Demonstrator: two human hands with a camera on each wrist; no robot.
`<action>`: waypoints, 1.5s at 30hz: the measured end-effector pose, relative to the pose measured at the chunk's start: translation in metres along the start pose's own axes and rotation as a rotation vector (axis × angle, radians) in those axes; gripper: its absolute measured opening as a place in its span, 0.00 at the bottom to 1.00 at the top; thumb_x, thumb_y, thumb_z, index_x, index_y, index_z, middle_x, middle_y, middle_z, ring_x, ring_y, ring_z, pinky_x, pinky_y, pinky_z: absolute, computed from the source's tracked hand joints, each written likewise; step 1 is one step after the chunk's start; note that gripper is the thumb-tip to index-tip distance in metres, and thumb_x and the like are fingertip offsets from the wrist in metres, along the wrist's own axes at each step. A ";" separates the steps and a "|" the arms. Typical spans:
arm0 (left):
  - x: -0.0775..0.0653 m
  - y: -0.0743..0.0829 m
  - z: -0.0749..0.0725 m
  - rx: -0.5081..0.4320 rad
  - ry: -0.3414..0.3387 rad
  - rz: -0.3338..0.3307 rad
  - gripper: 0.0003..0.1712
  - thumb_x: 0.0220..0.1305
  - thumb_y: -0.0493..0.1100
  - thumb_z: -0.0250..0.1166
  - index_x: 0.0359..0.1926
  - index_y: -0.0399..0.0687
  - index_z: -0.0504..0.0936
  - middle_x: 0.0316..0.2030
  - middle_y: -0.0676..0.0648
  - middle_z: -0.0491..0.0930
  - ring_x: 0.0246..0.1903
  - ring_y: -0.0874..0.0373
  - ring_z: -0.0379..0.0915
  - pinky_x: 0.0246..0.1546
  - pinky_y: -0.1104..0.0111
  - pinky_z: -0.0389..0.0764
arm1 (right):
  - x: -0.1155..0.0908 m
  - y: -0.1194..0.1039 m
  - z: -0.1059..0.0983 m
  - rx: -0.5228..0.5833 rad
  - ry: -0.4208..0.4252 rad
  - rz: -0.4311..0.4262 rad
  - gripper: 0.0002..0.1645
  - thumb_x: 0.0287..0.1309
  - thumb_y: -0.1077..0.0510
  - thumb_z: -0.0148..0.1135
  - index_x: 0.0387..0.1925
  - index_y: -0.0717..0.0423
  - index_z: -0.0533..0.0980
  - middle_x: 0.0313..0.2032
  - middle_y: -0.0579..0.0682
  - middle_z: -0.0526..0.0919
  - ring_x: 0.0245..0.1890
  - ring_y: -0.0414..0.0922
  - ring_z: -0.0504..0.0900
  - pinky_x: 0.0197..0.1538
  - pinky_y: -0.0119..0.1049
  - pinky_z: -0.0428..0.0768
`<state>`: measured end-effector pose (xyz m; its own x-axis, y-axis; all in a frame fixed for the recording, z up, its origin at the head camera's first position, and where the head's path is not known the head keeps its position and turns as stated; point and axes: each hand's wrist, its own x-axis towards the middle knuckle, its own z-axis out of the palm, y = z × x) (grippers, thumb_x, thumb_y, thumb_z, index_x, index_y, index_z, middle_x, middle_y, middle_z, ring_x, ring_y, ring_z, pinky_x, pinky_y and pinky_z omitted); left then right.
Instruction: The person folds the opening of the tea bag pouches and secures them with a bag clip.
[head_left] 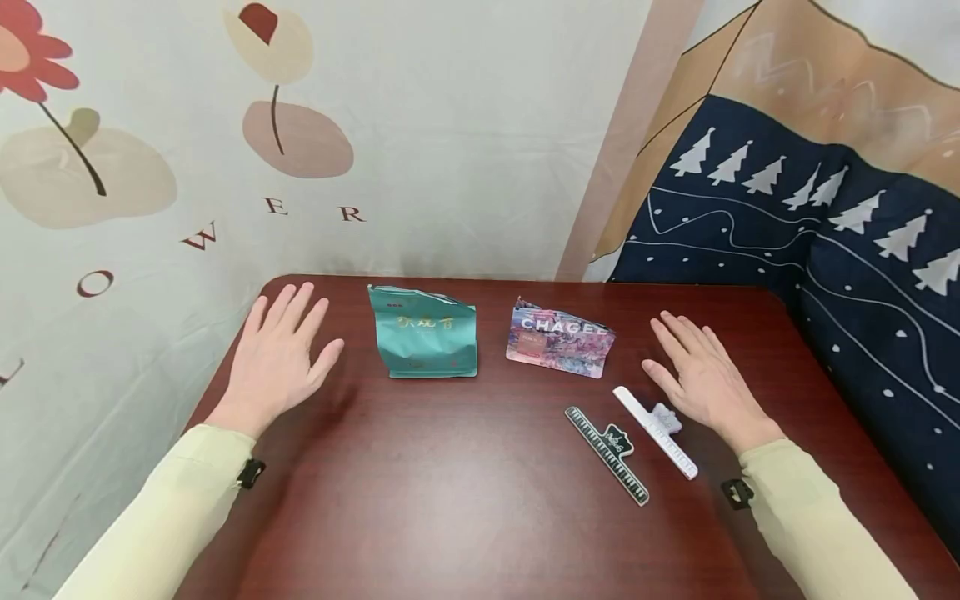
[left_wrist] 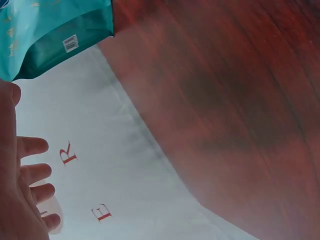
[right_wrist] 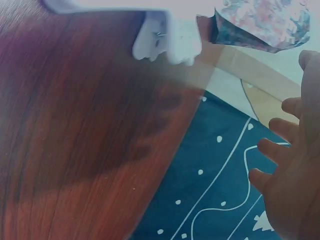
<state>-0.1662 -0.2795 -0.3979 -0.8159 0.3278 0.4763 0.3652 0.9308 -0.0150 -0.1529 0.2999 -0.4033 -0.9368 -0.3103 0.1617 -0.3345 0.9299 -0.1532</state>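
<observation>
My left hand (head_left: 279, 358) is spread with straight fingers at the left side of the table, holding nothing. To its right a teal pouch (head_left: 425, 333) with gold lettering stands upright; its lower end (left_wrist: 70, 40) also shows in the left wrist view. A smaller pink and purple pouch (head_left: 559, 340) marked "CHAGE" stands farther right. My right hand (head_left: 701, 375), fingers straight, is nearest a white bag clip (head_left: 654, 431) and grips nothing. Left of that clip lies a black bag clip (head_left: 606, 454) with white markings. The right wrist view shows the white clip's handle (right_wrist: 167, 37) close up.
The dark red wooden table (head_left: 420, 517) has its far edge against a pale curtain (head_left: 465, 150) with flower prints. A navy cloth (head_left: 720, 225) with white trees hangs along the right side.
</observation>
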 end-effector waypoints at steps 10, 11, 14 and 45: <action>0.012 0.007 -0.003 -0.032 0.120 0.047 0.38 0.69 0.59 0.50 0.64 0.31 0.76 0.67 0.30 0.72 0.68 0.33 0.63 0.73 0.41 0.54 | 0.001 -0.013 -0.004 0.033 0.032 -0.006 0.43 0.70 0.45 0.60 0.77 0.63 0.61 0.77 0.66 0.58 0.76 0.66 0.56 0.78 0.61 0.52; 0.013 0.008 -0.004 -0.034 0.131 0.052 0.38 0.69 0.59 0.50 0.64 0.31 0.76 0.66 0.30 0.72 0.68 0.33 0.64 0.73 0.41 0.55 | 0.002 -0.014 -0.004 0.038 0.035 -0.006 0.43 0.70 0.45 0.60 0.76 0.63 0.61 0.77 0.66 0.58 0.76 0.66 0.56 0.78 0.60 0.51; 0.016 0.010 -0.006 -0.034 0.170 0.071 0.38 0.69 0.59 0.50 0.63 0.31 0.76 0.65 0.30 0.73 0.66 0.32 0.66 0.71 0.40 0.57 | 0.003 -0.018 -0.004 0.047 0.049 -0.020 0.42 0.71 0.45 0.59 0.76 0.64 0.62 0.76 0.66 0.59 0.76 0.65 0.57 0.78 0.60 0.53; 0.046 0.044 -0.026 -0.077 0.260 0.208 0.29 0.70 0.45 0.57 0.65 0.31 0.75 0.63 0.32 0.76 0.62 0.34 0.71 0.64 0.40 0.66 | 0.028 -0.074 -0.001 0.241 0.219 -0.085 0.38 0.70 0.49 0.61 0.75 0.60 0.65 0.77 0.60 0.63 0.77 0.59 0.58 0.79 0.55 0.52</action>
<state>-0.1760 -0.2272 -0.3532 -0.5822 0.4478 0.6786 0.5529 0.8300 -0.0734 -0.1540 0.2228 -0.3870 -0.8690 -0.3107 0.3852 -0.4495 0.8210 -0.3520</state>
